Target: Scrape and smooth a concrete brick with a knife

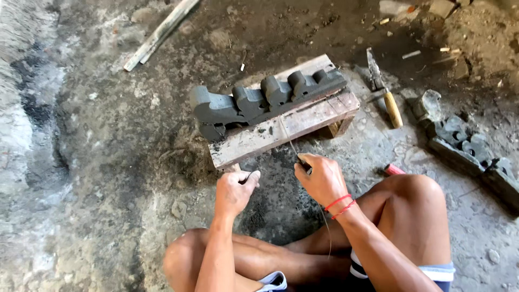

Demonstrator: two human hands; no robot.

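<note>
A thin wire or cord ran from the right hand up over the near edge of a low wooden board at the centre of the frame. On that board lay a dark grey moulded clay piece with a row of scroll-like lobes, set at a slant from lower left to upper right. The right hand was closed, its fingers pinched on the wire, a red string around its wrist. The left hand, just beside it and lower left, was curled shut; what it gripped was too small to make out. Both forearms reached forward from the person's bent bare knees at the bottom of the frame. To the right lay a wooden-handled trowel on the concrete floor, and further right another carved grey piece, cut off by the frame edge. A wooden stick lay at upper left.
</note>
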